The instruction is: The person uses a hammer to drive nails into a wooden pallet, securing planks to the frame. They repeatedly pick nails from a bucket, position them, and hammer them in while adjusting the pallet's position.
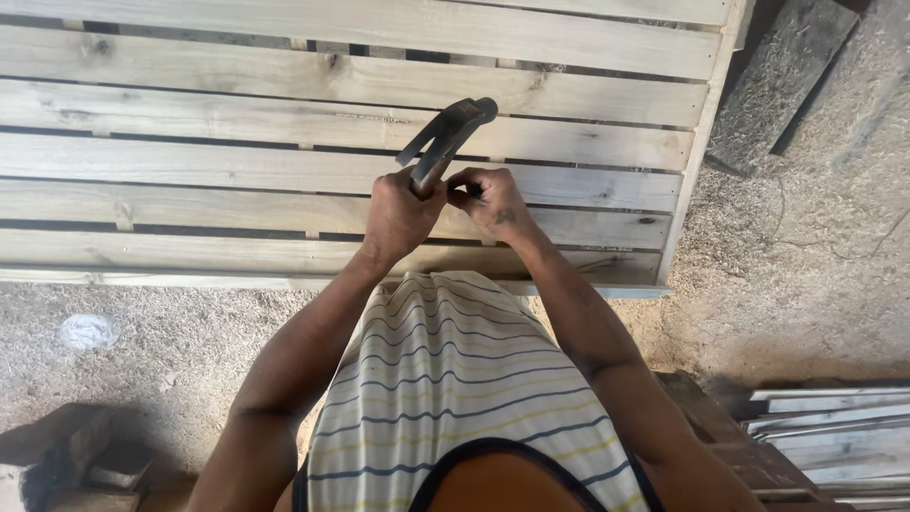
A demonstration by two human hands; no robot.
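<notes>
A slatted wooden panel [237,171] of pale planks lies flat on the ground in front of me. My left hand [398,213] grips the handle of a metal claw hammer [450,133], whose head points up and to the right above the planks. Right beside it, my right hand [488,201] has its fingers pinched together against a plank, apparently on a small nail that is too tiny to make out. Both hands sit near the panel's middle, just inside its near edge.
Sawdust covers the ground [787,275] around the panel. A dark board [782,76] lies at the upper right. A stack of pale slats [834,436] rests at the lower right, and a dark wooden block [66,455] at the lower left.
</notes>
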